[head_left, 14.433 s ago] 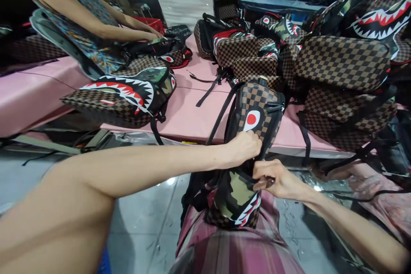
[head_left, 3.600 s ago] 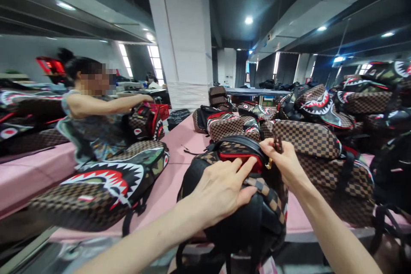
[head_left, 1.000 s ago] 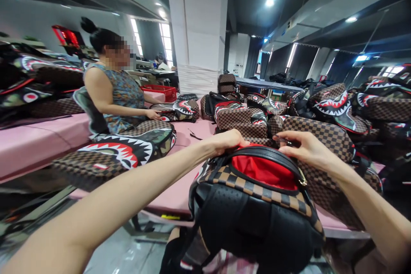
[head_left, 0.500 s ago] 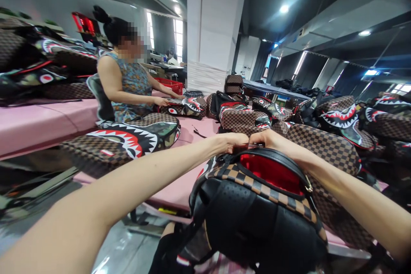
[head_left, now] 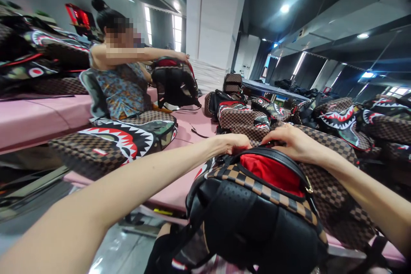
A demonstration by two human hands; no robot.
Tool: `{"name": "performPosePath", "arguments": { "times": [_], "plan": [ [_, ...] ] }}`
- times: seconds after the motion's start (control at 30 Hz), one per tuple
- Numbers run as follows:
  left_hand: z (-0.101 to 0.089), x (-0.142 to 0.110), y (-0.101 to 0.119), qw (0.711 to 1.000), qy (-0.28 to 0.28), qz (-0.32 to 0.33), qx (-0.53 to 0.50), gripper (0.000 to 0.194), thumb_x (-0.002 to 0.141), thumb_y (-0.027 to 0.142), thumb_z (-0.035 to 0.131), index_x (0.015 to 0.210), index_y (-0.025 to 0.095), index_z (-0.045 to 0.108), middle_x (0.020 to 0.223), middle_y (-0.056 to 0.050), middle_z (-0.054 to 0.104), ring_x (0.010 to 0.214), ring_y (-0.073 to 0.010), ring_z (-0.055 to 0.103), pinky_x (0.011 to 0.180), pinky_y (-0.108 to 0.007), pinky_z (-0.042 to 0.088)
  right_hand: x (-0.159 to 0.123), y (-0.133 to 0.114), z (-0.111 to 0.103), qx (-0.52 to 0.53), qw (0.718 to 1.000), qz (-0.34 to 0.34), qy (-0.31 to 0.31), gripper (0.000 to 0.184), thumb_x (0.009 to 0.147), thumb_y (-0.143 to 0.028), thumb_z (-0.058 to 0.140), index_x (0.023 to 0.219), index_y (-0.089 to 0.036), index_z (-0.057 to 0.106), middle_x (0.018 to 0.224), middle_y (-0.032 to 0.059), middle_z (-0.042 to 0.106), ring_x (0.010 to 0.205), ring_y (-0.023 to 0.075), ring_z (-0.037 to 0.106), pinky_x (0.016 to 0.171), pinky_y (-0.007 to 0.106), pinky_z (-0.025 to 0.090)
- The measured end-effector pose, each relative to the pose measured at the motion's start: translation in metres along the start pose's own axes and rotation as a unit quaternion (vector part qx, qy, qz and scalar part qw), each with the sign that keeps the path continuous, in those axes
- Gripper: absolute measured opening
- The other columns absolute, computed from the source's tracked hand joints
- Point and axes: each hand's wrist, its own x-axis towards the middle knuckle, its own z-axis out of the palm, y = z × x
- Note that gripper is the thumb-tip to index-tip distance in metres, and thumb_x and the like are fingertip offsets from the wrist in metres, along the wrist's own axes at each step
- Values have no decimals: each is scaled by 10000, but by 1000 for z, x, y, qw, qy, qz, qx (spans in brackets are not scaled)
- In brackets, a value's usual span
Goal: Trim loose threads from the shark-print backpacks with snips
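Note:
A black backpack with a brown checkered trim stands upright in front of me, its back panel and straps towards me. Its top opening shows a red lining behind the black carry handle. My left hand is closed on the far side of the backpack's top edge, its fingertips partly hidden. My right hand is bent over the same far edge, just right of the left one, fingers and thumb curled down onto the bag. What exactly the fingers pinch is hidden behind the handle.
A checkered backpack with a shark-mouth print lies on the pink table at left. Several more bags are piled at right. Across the table a co-worker holds up a black backpack. A white pillar rises behind.
My right hand has shifted right, away from my left hand, and its fingers have loosened a little. More red lining shows. The co-worker has lifted and turned a backpack.

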Motion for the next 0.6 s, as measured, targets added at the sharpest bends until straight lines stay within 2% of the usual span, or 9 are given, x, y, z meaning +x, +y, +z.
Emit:
{"name": "performPosePath", "arguments": {
  "times": [0.07, 0.23, 0.6],
  "plan": [
    [0, -2, 1, 1000, -12, -13, 1, 181, 562, 51, 452, 407, 116, 519, 356, -8, 474, 353, -94, 387, 417, -218, 346, 5, -4, 0, -33, 998, -49, 7, 183, 826, -259, 521, 902, -222, 684, 831, 35, 694, 777, 161, 573, 812, 340, 305],
    [1, -6, 2, 1000, 10, 1, 3, 162, 560, 46, 462, 428, 115, 528, 372, 10, 469, 331, -73, 334, 402, -218, 312, 15, -13, -6, -79, 989, -121, -14, 195, 851, -269, 503, 887, -250, 693, 812, 23, 699, 759, 139, 535, 818, 369, 211],
    [3, -6, -1, 998, 50, 21, 22, 128, 565, 61, 495, 470, 123, 556, 378, 16, 473, 355, -91, 375, 395, -218, 308, 21, -18, -7, -103, 982, -154, -27, 209, 868, -266, 483, 887, -252, 690, 777, 22, 687, 771, 141, 522, 840, 379, 196]
  ]
}}
